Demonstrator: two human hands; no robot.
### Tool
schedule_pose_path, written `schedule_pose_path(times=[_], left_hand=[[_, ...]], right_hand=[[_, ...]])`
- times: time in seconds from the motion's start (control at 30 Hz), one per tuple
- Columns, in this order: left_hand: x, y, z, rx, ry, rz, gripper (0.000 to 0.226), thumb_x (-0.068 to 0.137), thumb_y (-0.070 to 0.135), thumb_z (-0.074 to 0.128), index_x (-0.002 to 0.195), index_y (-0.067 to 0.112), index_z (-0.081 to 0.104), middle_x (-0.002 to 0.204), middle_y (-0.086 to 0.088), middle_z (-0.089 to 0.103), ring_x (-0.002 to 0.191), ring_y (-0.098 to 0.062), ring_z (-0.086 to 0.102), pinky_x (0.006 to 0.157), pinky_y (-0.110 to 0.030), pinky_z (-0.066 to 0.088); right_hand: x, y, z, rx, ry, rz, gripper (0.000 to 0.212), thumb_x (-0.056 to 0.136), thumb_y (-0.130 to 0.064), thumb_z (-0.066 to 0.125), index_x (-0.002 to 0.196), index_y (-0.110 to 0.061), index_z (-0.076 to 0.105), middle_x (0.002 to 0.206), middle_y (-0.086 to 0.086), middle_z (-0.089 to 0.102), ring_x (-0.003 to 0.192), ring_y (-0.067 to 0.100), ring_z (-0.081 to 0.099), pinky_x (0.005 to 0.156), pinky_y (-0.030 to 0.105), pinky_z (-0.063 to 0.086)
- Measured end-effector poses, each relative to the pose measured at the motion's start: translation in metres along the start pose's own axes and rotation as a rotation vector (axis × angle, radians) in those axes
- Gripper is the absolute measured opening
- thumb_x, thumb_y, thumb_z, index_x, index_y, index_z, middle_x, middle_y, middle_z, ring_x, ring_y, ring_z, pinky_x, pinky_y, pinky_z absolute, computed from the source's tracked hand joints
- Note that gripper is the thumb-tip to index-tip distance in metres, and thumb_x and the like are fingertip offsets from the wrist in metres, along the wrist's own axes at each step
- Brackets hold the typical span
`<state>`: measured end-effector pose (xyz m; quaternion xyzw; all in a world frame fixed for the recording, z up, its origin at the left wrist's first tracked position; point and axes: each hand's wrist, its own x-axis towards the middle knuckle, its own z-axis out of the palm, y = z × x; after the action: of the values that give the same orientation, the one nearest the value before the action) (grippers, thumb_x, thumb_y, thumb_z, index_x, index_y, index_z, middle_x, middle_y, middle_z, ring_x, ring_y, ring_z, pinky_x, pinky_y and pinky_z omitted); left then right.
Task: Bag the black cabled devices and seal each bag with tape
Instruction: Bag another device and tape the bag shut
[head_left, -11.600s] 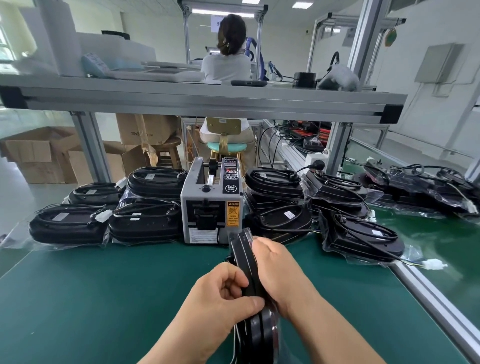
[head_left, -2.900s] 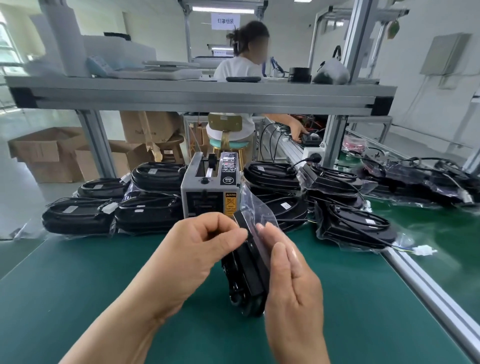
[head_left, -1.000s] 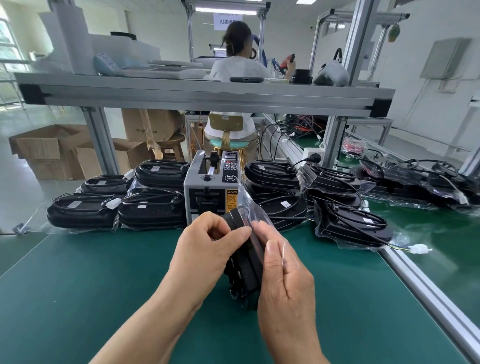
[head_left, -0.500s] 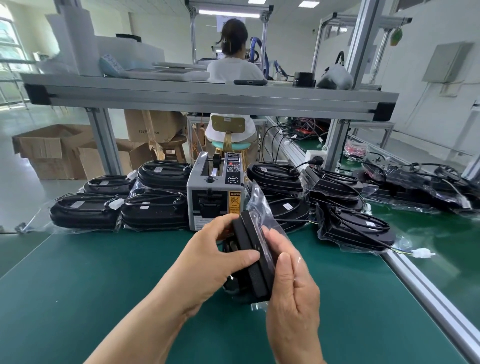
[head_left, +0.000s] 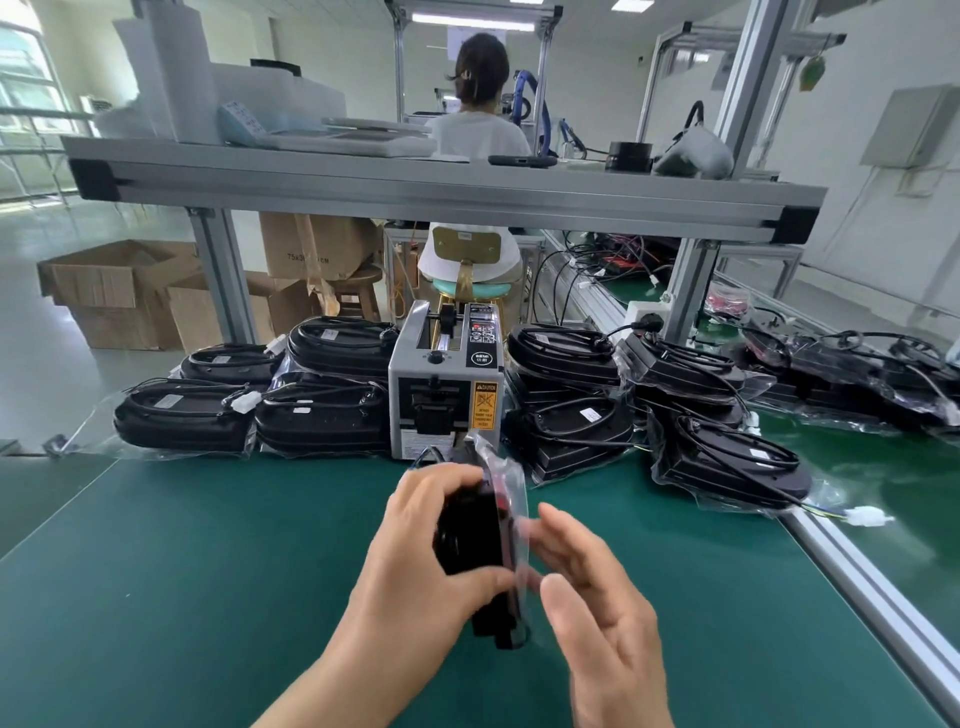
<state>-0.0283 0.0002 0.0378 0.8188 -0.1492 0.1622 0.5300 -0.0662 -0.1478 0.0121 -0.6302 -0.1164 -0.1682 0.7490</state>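
Observation:
A black cabled device stands on edge over the green table, inside a clear plastic bag. My left hand grips it from the left, fingers over the top and thumb across its near face. My right hand is at the bag's right side with straight, blurred fingers against the plastic. The grey tape dispenser stands just behind them. Bagged black devices are stacked on its left and devices with coiled cables on its right.
An aluminium rail borders the table on the right, with more cabled devices beyond it. A metal shelf spans overhead. A person sits facing away behind it. Cardboard boxes are on the floor at left.
The bagged device has been turned more upright in my left hand. My right hand has come off its near edge and now lies flat against the bag's right side.

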Motion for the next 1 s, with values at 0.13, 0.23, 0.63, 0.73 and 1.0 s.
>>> schedule_pose_path(times=[0.13, 0.23, 0.63, 0.73, 1.0], left_hand=[[-0.019, -0.018, 0.008, 0.032, -0.003, 0.096, 0.072, 0.055, 0.037, 0.079, 0.121, 0.048, 0.051, 0.130, 0.029, 0.041, 0.124, 0.002, 0.046, 0.095, -0.009, 0.041], [-0.025, -0.029, 0.016, 0.082, 0.033, 0.255, 0.080, 0.058, 0.014, 0.082, 0.129, 0.028, 0.049, 0.131, 0.007, 0.046, 0.121, 0.001, 0.048, 0.093, -0.007, 0.041], [-0.028, -0.027, 0.018, 0.077, -0.002, 0.279, 0.074, 0.057, 0.023, 0.085, 0.124, 0.022, 0.055, 0.127, 0.003, 0.048, 0.121, 0.002, 0.046, 0.096, -0.004, 0.036], [-0.026, -0.021, 0.010, 0.092, -0.065, 0.274, 0.064, 0.063, 0.031, 0.082, 0.122, 0.013, 0.063, 0.127, 0.000, 0.051, 0.122, -0.001, 0.049, 0.096, -0.005, 0.038], [0.058, -0.030, -0.017, -0.400, 0.210, -0.440, 0.018, 0.091, 0.016, 0.067, 0.078, 0.020, 0.077, 0.074, 0.002, 0.073, 0.061, -0.008, 0.060, 0.061, -0.021, 0.053]], right_hand=[[-0.010, -0.007, 0.001, -0.330, -0.002, 0.073, 0.075, 0.056, -0.047, 0.074, 0.129, -0.034, 0.058, 0.128, -0.024, 0.062, 0.121, 0.006, 0.061, 0.095, 0.021, 0.052], [-0.010, -0.010, 0.012, -0.540, 0.097, -0.010, 0.075, 0.055, -0.038, 0.083, 0.126, -0.036, 0.058, 0.130, -0.031, 0.056, 0.122, -0.001, 0.056, 0.095, 0.018, 0.049], [-0.009, -0.012, 0.015, -0.385, 0.291, -0.095, 0.025, 0.070, -0.043, 0.073, 0.083, -0.026, 0.061, 0.098, -0.007, 0.067, 0.082, 0.014, 0.068, 0.070, 0.021, 0.053], [-0.004, -0.009, 0.013, -0.326, 0.169, 0.109, 0.044, 0.068, -0.025, 0.085, 0.107, -0.032, 0.066, 0.122, -0.022, 0.067, 0.100, 0.004, 0.070, 0.084, 0.016, 0.053], [-0.001, -0.011, 0.015, -0.206, 0.196, 0.237, 0.042, 0.082, 0.005, 0.072, 0.115, -0.022, 0.071, 0.093, -0.018, 0.077, 0.083, -0.006, 0.071, 0.069, 0.000, 0.046]])
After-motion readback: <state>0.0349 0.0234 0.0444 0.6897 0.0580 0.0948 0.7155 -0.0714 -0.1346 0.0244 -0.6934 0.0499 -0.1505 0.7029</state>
